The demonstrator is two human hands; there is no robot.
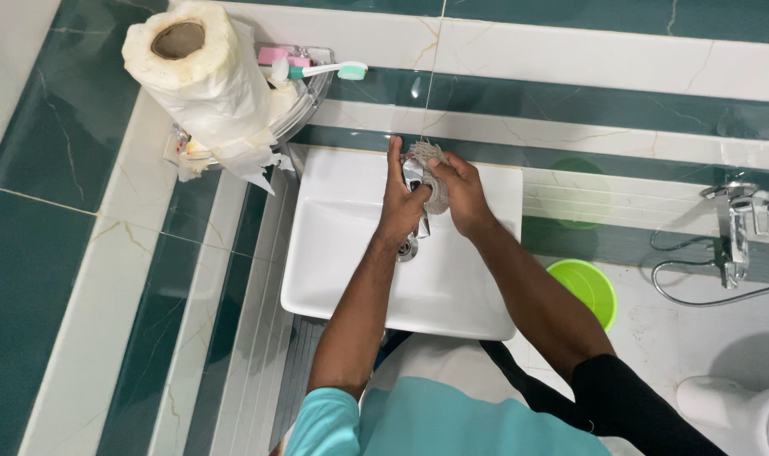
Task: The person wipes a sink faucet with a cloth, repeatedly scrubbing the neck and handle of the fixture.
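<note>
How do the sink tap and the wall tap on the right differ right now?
The sink tap is mostly covered by the left hand and by the right hand, which presses a grey scrubbing pad on it; the wall tap is untouched. The sink tap stands on the white basin; the wall tap is fixed to the tiles, with a hose hanging from it. Both are shiny chrome.

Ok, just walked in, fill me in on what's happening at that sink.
A person stands over a white basin against a green and white tiled wall. The left hand steadies the chrome tap, while the right hand presses a grey scrubbing pad against its top. A wall shelf up left carries a paper roll and a toothbrush. A green bucket sits on the floor at right.
</note>
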